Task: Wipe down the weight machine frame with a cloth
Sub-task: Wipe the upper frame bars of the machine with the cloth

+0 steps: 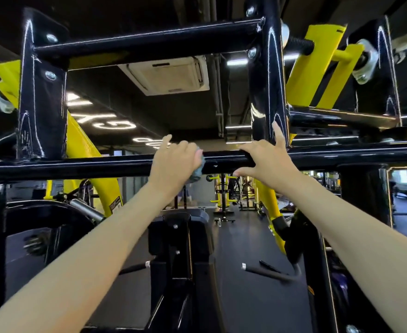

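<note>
Your left hand [173,164] grips a bunched blue-grey cloth [198,169] against the black crossbar [77,165]. Just right of it, your right hand [267,162] clasps the crossbar, thumb underneath. Below the crossbar lies open floor [245,239].

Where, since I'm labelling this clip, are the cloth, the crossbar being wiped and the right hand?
cloth [199,169]: head view, on the blue-grey fold showing against the bar.
crossbar [89,164]: head view, on the bare black tube left of both hands.
right hand [267,162]: head view, on the back of the hand.
</note>
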The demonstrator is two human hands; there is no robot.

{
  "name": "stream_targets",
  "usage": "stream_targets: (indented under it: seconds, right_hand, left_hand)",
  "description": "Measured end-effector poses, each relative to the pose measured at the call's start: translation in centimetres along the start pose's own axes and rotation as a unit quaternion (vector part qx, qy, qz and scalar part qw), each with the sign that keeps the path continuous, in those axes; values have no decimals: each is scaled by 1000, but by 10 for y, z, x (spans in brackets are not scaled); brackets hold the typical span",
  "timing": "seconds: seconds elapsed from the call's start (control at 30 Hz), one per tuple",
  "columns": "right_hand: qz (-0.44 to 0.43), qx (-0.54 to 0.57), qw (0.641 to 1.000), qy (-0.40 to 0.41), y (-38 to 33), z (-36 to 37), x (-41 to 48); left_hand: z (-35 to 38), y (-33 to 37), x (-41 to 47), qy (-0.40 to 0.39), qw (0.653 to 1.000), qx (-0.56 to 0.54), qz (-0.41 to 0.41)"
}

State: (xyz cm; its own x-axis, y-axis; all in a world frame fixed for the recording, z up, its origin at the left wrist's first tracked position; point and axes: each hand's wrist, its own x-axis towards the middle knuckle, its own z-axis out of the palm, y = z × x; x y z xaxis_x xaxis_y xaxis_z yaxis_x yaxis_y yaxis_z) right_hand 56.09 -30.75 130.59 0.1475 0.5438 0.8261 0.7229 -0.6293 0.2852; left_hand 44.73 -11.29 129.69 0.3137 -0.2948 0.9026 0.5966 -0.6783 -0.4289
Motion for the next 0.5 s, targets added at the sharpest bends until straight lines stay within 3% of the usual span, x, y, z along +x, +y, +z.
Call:
stream_targets:
  seconds: [0.17,0.3,0.43,0.5]
  right_hand:
    - [-17,-48,999,0,-3,2,4]
    - [1,-12,1000,0,-2,1,7]
    - [3,-22,1000,5,-2,3,4]
    - [-3,-22,1000,3,-3,4,4]
  left_hand:
    - [17,29,2,134,985,23,-104]
    - [10,57,24,155,985,24,-69]
    - [16,7,6,163,985,48,44]
    - [16,-11,-5,171,984,57,6]
